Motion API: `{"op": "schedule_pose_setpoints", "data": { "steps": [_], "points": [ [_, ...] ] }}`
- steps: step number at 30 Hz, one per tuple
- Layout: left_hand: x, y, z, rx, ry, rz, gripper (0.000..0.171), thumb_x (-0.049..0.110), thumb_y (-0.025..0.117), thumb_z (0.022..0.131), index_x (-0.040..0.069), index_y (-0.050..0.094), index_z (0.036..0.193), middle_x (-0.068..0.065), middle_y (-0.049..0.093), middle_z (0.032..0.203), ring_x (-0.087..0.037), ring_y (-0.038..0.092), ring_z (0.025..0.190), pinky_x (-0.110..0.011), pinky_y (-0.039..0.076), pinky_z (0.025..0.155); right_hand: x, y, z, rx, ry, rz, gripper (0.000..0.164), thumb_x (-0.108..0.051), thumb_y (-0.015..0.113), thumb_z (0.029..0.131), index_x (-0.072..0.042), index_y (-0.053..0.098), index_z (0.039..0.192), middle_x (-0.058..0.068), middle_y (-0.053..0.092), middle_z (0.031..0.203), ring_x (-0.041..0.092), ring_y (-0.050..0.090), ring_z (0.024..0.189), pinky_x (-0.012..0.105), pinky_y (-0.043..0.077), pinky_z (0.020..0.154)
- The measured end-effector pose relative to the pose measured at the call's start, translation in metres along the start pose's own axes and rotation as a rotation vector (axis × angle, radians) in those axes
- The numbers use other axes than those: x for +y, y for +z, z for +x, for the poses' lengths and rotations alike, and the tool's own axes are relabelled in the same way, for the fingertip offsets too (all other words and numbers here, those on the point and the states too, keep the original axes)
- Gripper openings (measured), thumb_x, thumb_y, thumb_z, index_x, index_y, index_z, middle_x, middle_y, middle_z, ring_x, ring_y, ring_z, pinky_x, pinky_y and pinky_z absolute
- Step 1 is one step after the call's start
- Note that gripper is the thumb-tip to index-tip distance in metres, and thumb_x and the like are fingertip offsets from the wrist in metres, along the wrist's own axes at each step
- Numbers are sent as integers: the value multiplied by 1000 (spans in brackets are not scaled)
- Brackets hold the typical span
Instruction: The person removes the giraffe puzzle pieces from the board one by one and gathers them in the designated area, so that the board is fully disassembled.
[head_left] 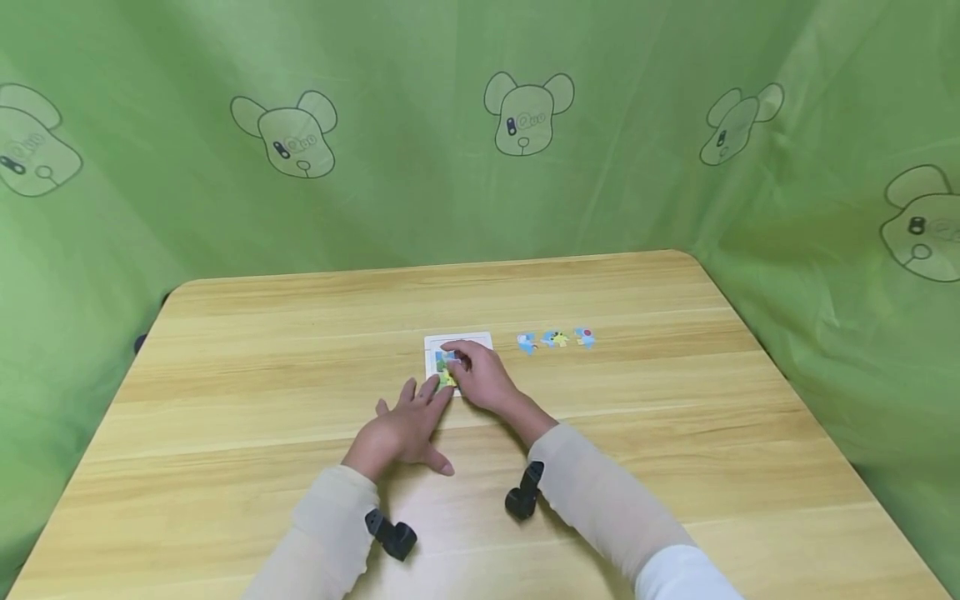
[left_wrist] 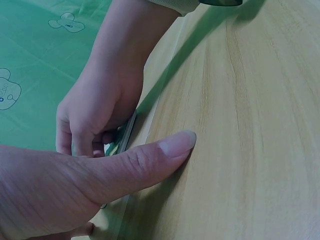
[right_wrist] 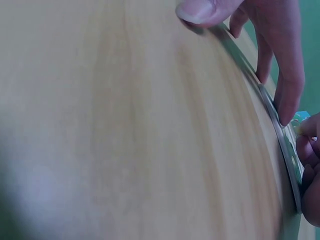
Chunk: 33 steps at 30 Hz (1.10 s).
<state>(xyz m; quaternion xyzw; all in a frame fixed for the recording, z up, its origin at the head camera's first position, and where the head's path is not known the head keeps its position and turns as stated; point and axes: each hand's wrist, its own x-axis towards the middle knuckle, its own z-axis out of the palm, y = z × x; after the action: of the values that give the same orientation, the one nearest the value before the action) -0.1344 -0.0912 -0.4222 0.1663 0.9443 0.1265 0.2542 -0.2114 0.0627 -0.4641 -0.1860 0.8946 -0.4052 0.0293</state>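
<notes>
A small white puzzle board (head_left: 459,338) lies flat near the middle of the table, with colourful green, blue and yellow pieces (head_left: 442,363) along its left side. My left hand (head_left: 401,432) is spread out, its fingertips resting on the board's near left edge and the thumb stretched out to the side. Over the board, my right hand (head_left: 486,379) has its fingers curled. Between its thumb and fingertips, in the right wrist view, it pinches a light blue puzzle piece (right_wrist: 302,116), mostly hidden by the fingers.
To the right of the board, three loose puzzle pieces lie in a row: a blue and white one (head_left: 527,342), a blue and yellow one (head_left: 556,338), and one with a red spot (head_left: 585,337). Green curtains (head_left: 420,200) surround the wooden table (head_left: 262,375).
</notes>
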Motion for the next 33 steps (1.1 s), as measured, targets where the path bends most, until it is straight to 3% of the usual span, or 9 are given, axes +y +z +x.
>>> {"op": "schedule_pose_setpoints", "data": {
  "steps": [9, 33],
  "points": [
    [-1, 1, 0, 11, 10, 1, 117, 58, 78, 62, 18, 14, 152, -10, 3, 159, -43, 5, 143, -74, 15, 101, 1, -13, -6, 13, 50, 58, 17, -10, 59, 91, -13, 61, 108, 1, 55, 80, 14, 50, 69, 26, 45, 62],
    [-2, 3, 2, 21, 12, -9, 118, 56, 79, 61, 18, 14, 152, -10, 2, 159, -43, 5, 143, -74, 15, 101, 26, -41, -27, -32, 82, -2, 19, -14, 59, 91, -7, 62, 108, 1, 54, 76, 14, 48, 66, 26, 45, 61]
  ]
}}
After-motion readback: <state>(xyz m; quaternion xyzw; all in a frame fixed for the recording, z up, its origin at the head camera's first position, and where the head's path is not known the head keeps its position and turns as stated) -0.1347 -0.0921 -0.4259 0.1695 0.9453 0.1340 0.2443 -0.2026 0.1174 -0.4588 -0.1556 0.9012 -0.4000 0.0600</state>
